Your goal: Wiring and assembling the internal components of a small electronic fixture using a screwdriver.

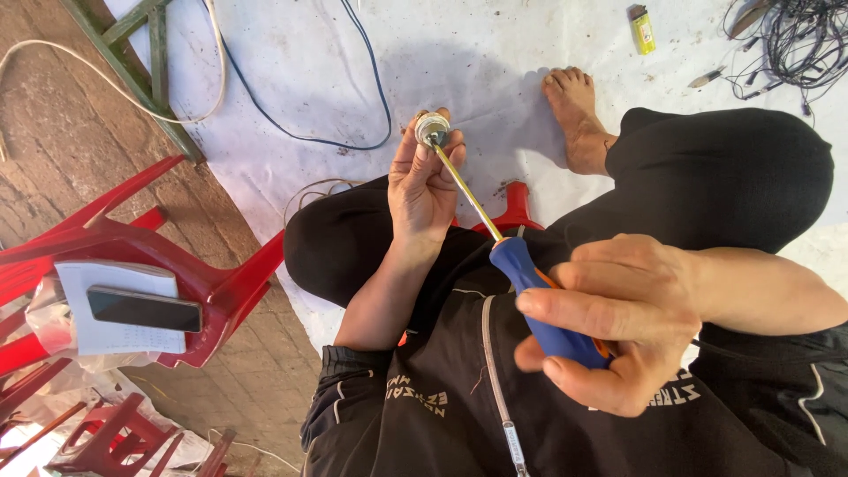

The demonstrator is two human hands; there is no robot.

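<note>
Floor: a white sheet [495, 53] is lying over worn brick paving [62, 150], speckled with dirt. On it, a person in black clothing is sitting cross-legged, one bare foot [579, 115] resting on the sheet at the far side. Left hand [424, 181] is closing around a small round metal fitting [432, 129], holding it up over the knee. Right hand [618, 322], near, is gripping the blue handle of a screwdriver [530, 283], whose shaft is running up-left with its tip meeting the fitting. Left of the sitter: a red plastic chair [141, 256] is lying tipped, carrying a notepad [119, 305] with a dark phone [144, 308] on top. Far left: a green wooden frame [132, 62]; white and blue cables [371, 97] are trailing across the sheet. Far right: a yellow lighter [642, 28] and a tangle of black wires [795, 40].
</note>
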